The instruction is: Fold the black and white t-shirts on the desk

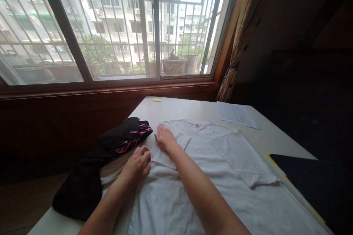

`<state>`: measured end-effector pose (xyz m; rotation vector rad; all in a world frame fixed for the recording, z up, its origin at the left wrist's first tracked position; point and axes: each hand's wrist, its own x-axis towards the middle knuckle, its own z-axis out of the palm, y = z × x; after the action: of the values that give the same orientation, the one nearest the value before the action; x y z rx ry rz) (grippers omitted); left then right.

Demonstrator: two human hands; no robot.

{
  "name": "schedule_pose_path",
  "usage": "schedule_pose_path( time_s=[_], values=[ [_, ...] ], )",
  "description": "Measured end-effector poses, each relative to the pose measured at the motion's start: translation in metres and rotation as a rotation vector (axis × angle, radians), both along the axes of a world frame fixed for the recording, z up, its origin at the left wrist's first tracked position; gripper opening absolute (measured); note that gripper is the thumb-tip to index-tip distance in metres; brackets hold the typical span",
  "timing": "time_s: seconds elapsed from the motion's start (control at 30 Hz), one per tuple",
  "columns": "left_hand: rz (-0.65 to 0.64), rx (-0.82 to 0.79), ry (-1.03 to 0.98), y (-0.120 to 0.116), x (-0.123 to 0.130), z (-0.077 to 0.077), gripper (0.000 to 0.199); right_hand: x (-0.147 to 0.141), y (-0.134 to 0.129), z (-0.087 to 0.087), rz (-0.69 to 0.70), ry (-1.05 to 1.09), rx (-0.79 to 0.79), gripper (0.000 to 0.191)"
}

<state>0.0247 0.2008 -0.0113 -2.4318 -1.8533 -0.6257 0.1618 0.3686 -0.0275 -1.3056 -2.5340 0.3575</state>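
Observation:
A white T-shirt [204, 169] lies spread on the white table [182, 104], its collar toward the window and both sleeves folded inward over the body. My right hand [165, 137] rests flat on the left sleeve near the shoulder, fingers extended. At the shirt's left edge, my left hand [140, 163] has its fingers curled together at the fabric; the fingertips are partly hidden, and what they pinch is too small to make out. Just left of that hand lies a black garment with pink lettering [110, 150], with a pale cloth beneath it.
Printed papers [237, 114] lie at the back right of the table. A small yellow note [157, 99] is near the back edge. A dark flat item with a yellow edge [306, 180] sits at the right. Beyond the table are a barred window and a curtain [234, 51].

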Motion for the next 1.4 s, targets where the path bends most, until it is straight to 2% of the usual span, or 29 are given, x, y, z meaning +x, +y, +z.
schedule_pose_path(
  time_s=[0.1,0.2,0.33,0.47,0.77,0.93,1.03,1.13,1.27,1.4],
  values=[
    [-0.068,0.049,0.023,0.001,0.002,-0.003,0.038,0.0,0.003,0.0,-0.045,0.021,0.019,0.063],
    [-0.125,-0.022,0.065,0.004,0.002,-0.011,0.052,0.0,0.007,0.0,-0.048,0.009,0.006,0.062],
    [-0.078,-0.129,0.107,0.003,0.004,-0.024,0.054,-0.003,0.016,-0.001,-0.041,-0.037,-0.046,0.062],
    [-0.023,-0.148,0.136,0.001,0.008,-0.03,0.06,-0.007,0.026,0.0,-0.037,-0.077,-0.089,0.063],
    [-0.004,-0.165,0.143,0.0,0.01,-0.029,0.065,-0.004,0.035,-0.001,0.009,-0.086,-0.096,0.066],
    [-0.004,-0.157,0.139,-0.001,0.01,-0.029,0.064,0.006,0.037,0.003,0.081,-0.062,-0.067,0.063],
    [-0.004,-0.152,0.132,-0.001,0.011,-0.029,0.063,0.025,0.038,0.006,0.141,-0.064,-0.047,0.058],
    [-0.014,-0.133,0.12,-0.002,0.01,-0.028,0.063,0.058,0.038,0.008,0.139,-0.066,-0.014,0.056],
    [-0.014,-0.123,0.113,-0.003,0.01,-0.027,0.062,0.115,0.029,0.012,0.061,-0.052,0.054,0.053],
    [-0.004,-0.138,0.118,-0.004,0.011,-0.025,0.061,0.18,0.003,0.023,0.012,-0.023,0.15,0.052]
  ],
)
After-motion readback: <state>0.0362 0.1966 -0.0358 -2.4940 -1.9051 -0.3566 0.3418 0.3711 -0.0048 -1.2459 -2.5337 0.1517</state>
